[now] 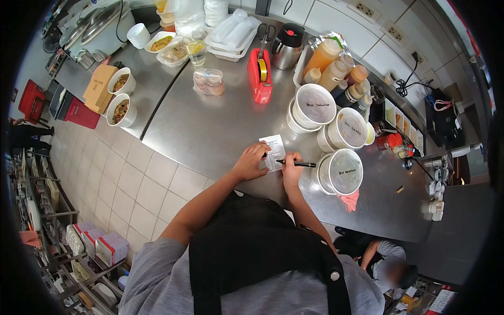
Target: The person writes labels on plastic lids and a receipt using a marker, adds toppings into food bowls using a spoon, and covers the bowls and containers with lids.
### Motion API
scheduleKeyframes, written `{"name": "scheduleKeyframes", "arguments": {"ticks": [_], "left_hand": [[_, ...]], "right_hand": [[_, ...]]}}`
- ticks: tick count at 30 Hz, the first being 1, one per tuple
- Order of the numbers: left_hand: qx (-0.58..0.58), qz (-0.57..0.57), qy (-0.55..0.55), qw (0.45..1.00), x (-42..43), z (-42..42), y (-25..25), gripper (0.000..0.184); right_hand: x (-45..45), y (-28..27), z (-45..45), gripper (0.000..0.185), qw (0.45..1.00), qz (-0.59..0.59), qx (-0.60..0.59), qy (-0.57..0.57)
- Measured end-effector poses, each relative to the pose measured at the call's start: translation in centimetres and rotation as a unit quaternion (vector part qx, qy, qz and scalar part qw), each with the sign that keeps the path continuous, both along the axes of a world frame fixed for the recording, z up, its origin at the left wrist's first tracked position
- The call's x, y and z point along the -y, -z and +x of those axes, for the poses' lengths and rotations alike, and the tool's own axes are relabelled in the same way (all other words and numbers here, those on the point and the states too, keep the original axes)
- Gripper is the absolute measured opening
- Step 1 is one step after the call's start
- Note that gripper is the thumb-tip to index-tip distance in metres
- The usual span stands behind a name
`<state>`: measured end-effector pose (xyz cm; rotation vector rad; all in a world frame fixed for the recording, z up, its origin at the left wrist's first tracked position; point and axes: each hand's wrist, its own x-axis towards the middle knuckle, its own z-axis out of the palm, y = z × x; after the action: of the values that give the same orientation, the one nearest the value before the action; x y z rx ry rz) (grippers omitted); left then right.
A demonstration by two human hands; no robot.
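While the right hand [292,169] grips the marker [303,164], tip at the slip [273,149], the left hand [250,161] rests on the slip's left side; whether it also pinches something, I cannot tell. Lying flat on the tabletop [210,131], the slip looks light, limp and easily creased, best held by a margin. The marker seems light and stiff, best taken mid-barrel. Nearer than the slip runs the tabletop's edge; tubs [345,172] crowd its right, with open room leftward and beyond, toward the dispenser [260,84].

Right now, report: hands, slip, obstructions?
Right hand gripping black marker, tip at white slip. Left hand at slip's edge. Lidded tubs near marker's back end.
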<state>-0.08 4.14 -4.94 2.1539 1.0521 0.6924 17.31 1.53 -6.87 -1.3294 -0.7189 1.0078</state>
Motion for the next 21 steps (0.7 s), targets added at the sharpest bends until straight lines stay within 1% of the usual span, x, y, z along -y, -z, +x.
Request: {"name": "scheduleKeyframes", "arguments": {"ticks": [1, 5, 8, 10, 11, 13, 17, 19, 21], "left_hand": [[-0.001, 0.001, 0.001, 1.0, 0.0, 0.0, 0.0, 0.047], [-0.005, 0.005, -0.003, 1.0, 0.1, 0.1, 0.1, 0.046], [-0.004, 0.007, -0.006, 1.0, 0.1, 0.1, 0.0, 0.045], [-0.007, 0.0, -0.003, 1.0, 0.0, 0.1, 0.0, 0.045], [-0.007, 0.0, -0.004, 1.0, 0.0, 0.0, 0.0, 0.045], [-0.002, 0.002, -0.003, 1.0, 0.1, 0.0, 0.0, 0.045], [0.0, 0.006, -0.001, 1.0, 0.1, 0.0, 0.1, 0.049], [-0.003, -0.006, -0.002, 1.0, 0.0, 0.0, 0.1, 0.055], [-0.003, -0.002, -0.002, 1.0, 0.1, 0.0, 0.1, 0.058]], "right_hand": [[-0.3, -0.1, 0.0, 0.032, 0.999, 0.001, -0.032, 0.024], [-1.1, -0.2, -0.3, 0.031, 1.0, -0.003, -0.017, 0.017], [-1.2, 0.0, -0.8, 0.032, 0.999, 0.003, -0.04, 0.003], [-1.0, 0.9, -0.9, 0.032, 0.998, 0.018, 0.046, -0.046], [-1.1, 1.4, -0.9, 0.032, 0.998, 0.018, 0.046, -0.047], [-1.1, 1.7, -0.8, 0.032, 0.984, 0.075, 0.145, -0.073], [-0.9, 1.3, -1.0, 0.032, 0.974, 0.086, 0.188, -0.088], [-1.0, 1.4, -1.0, 0.031, 0.954, 0.115, 0.261, -0.095], [-1.1, 1.6, -1.2, 0.031, 0.954, 0.116, 0.263, -0.09]]}}
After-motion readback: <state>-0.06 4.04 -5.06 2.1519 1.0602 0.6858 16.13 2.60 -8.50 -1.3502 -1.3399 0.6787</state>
